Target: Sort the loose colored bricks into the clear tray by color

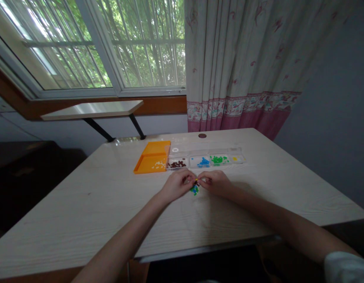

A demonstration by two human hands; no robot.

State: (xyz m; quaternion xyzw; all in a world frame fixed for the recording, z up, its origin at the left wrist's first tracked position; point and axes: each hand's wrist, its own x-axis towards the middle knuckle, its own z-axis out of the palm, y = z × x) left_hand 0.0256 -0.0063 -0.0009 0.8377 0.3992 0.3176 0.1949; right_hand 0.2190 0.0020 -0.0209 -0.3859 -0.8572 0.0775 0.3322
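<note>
Between both hands, just above the table, is a small model of tiny building blocks in green, blue and brown with a yellow bit at its top. My left hand pinches it from the left with thumb and forefinger. From the right, my right hand meets it in a pinch near the yellow bit. Fingers partly hide the upper part. Beyond the hands lies a clear compartment tray with loose brown blocks, blue blocks, green blocks and a few yellow blocks.
An orange open case with white blocks in its front part stands left of the tray. The wooden table carries a small raised shelf at the back left. Behind are a window and a curtain.
</note>
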